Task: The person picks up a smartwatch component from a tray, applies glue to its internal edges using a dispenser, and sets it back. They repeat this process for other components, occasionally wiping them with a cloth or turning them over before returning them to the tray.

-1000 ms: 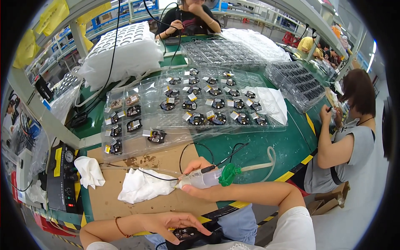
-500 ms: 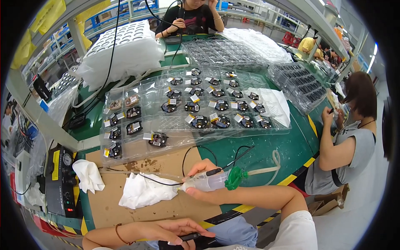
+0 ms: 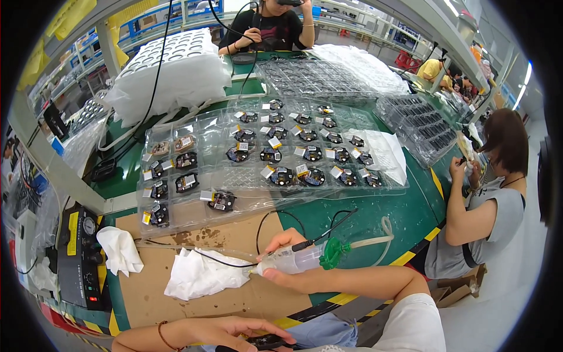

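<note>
My right hand (image 3: 282,261) is closed around a clear dispensing syringe (image 3: 293,259) with a green cap (image 3: 335,253) and a pale air hose. The syringe lies nearly level, its tip beside a crumpled white cloth (image 3: 202,274). A black cable (image 3: 302,245) runs along the same hand. Low at the front edge, my left hand (image 3: 246,330) is closed on a small black part (image 3: 268,341). The picture's lower rim cuts off some of that part, and its exact kind does not show.
A clear plastic tray (image 3: 246,176) of small circuit assemblies with battery packs covers the middle bench. At left stand a black dispenser box (image 3: 80,258) and another white cloth (image 3: 119,251). Brown cardboard (image 3: 141,299) lies in front. Co-workers sit opposite and at right (image 3: 487,205).
My left hand and the black part have sunk slightly toward the lower rim. My right hand keeps the syringe in nearly the same place. The person opposite has raised a dark object.
</note>
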A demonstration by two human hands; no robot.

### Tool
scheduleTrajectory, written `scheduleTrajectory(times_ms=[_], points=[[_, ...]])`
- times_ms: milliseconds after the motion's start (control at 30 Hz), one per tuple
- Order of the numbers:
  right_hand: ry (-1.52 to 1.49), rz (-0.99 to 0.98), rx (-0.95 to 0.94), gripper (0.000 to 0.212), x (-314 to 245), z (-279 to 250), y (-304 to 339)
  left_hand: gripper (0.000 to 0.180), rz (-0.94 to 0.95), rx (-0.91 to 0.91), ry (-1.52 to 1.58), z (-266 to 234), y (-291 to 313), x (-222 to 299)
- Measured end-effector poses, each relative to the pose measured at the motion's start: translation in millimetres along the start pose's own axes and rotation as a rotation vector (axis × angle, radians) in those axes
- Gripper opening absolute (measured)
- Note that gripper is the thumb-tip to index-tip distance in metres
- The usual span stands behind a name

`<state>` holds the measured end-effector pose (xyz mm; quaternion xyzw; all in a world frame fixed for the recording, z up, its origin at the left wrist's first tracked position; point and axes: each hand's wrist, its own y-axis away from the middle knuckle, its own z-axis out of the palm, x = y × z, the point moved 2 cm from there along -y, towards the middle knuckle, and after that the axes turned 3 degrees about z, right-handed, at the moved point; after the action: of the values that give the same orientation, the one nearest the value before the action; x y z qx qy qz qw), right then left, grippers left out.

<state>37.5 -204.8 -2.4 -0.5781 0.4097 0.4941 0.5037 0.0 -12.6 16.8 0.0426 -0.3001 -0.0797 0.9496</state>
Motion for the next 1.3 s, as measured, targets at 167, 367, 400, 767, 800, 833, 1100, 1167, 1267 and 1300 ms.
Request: scheduleTrajectory(times_ms=[167,367,400,767,800,833,1100,1167,1267,1300], points=[[0.004,-0.012,-0.021,0.039,0.1,3.0,-2.0,0.053,0.071,-0.002,0.141,2.3,2.0,2.9],[0.015,0.040,-0.023,0.037,-9.6,-4.2,2.4,0.052,0.116,0.063,0.034,-1.2,-4.1,6.9],[0.018,0.041,-0.002,0.037,-12.7,-5.7,1.5,0.052,0.098,0.051,0.033,-4.4,-3.5,7.7],[0.153,-0.007,-0.159,0.038,-13.6,-7.9,-2.6,0.049,0.172,0.278,-0.126,-3.5,2.7,14.8],[0.176,0.005,-0.156,0.038,-13.4,-5.9,-3.7,0.050,0.175,0.273,-0.115,-3.0,4.1,14.3],[0.165,0.000,-0.162,0.038,-14.0,-4.9,-4.5,0.050,0.180,0.270,-0.105,-2.0,5.8,13.7],[0.237,-0.081,-0.159,0.040,-16.0,-6.2,-0.4,0.037,0.264,0.163,-0.081,-8.9,-2.6,7.3],[0.194,-0.078,-0.177,0.039,-15.5,-4.8,-2.1,0.037,0.230,0.110,-0.088,-10.4,0.9,5.3],[0.256,-0.088,-0.191,0.040,-15.8,-4.7,-1.2,0.034,0.150,0.106,-0.057,-7.7,3.0,2.3],[0.254,-0.088,-0.198,0.040,-15.7,-4.2,-2.2,0.030,0.172,0.089,-0.084,-7.3,2.7,3.6]])
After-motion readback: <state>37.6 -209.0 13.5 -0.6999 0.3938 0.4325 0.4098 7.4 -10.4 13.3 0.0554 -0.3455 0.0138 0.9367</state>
